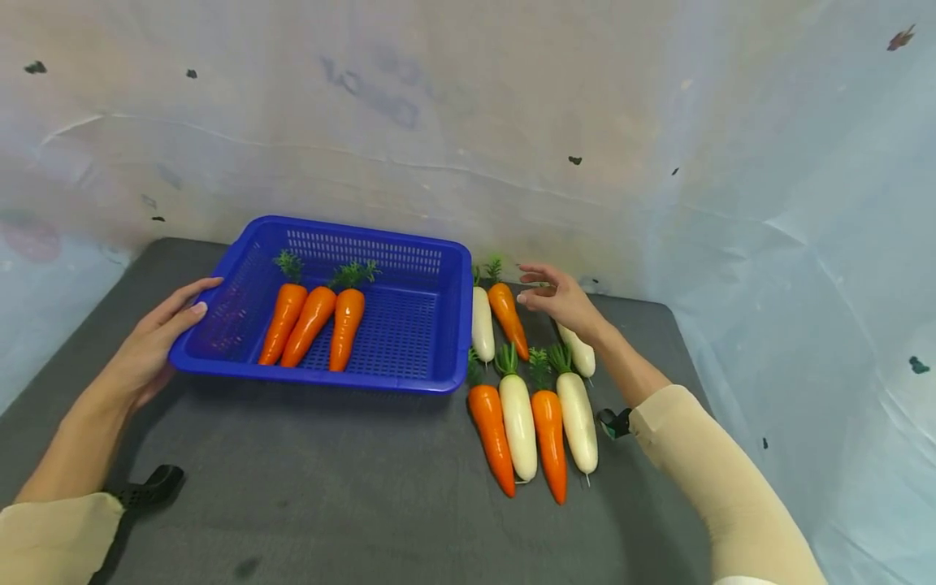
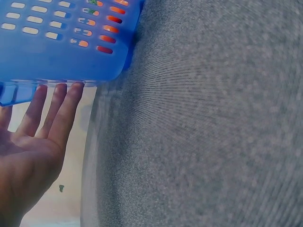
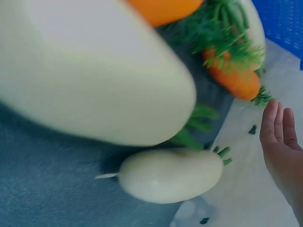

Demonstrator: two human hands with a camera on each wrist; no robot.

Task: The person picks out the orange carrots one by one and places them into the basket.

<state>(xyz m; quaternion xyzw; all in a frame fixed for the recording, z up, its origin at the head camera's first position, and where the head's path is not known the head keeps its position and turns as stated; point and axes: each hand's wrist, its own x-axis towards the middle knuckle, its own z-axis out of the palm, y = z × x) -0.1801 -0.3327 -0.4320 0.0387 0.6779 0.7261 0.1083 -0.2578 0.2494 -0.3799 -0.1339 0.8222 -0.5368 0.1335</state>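
Note:
My left hand (image 1: 149, 341) grips the left end of a blue plastic basket (image 1: 398, 382), thumb on the rim; in the left wrist view its fingertips (image 2: 75, 90) touch the underside of the rim. Inside the basket, three carrots (image 1: 310, 325) with green tops lie side by side toward the left. My right hand (image 1: 563, 302) hovers with nothing in it, fingers loosely bent, just right of a carrot (image 1: 508, 318) at the back. A white radish (image 1: 482, 323) lies left of that carrot. Another radish (image 3: 170, 176) is partly hidden by my right forearm in the head view.
In front of these, a row alternates carrots (image 1: 492, 435) and white radishes (image 1: 578, 422) on the dark grey table (image 1: 329, 487). A pale, spotted sheet (image 1: 439, 122) hangs behind the table and on its right side. The basket's right wall stands close beside the vegetables.

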